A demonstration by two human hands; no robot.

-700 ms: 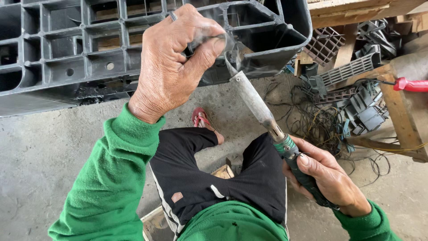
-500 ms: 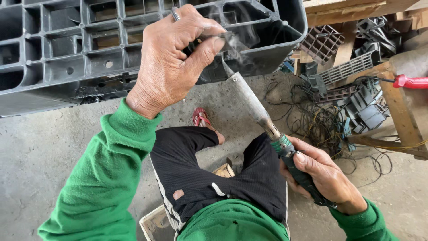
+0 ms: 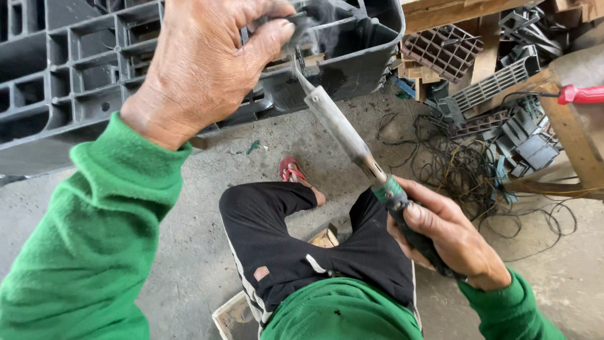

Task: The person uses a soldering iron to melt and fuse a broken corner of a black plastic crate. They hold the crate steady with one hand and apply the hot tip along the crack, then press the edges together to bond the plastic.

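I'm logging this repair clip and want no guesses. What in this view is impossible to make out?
Head view only:
- What the left hand pinches: hidden by its fingers and smoke.
- Tip of the long metal-barrelled heating tool with dark handle: covered by that hand.
- The tool's handle end: wrapped by the right hand.
- Grey ribbed plastic pallet: cut off by the top and left edges.

The left hand (image 3: 207, 63) pinched a small dark piece (image 3: 301, 25) against the grey pallet (image 3: 75, 75), smoke rising beside its fingertips. The right hand (image 3: 450, 236) gripped the iron (image 3: 343, 129) by its handle, tip touching the piece. Wires (image 3: 459, 170) lay beyond the right hand.
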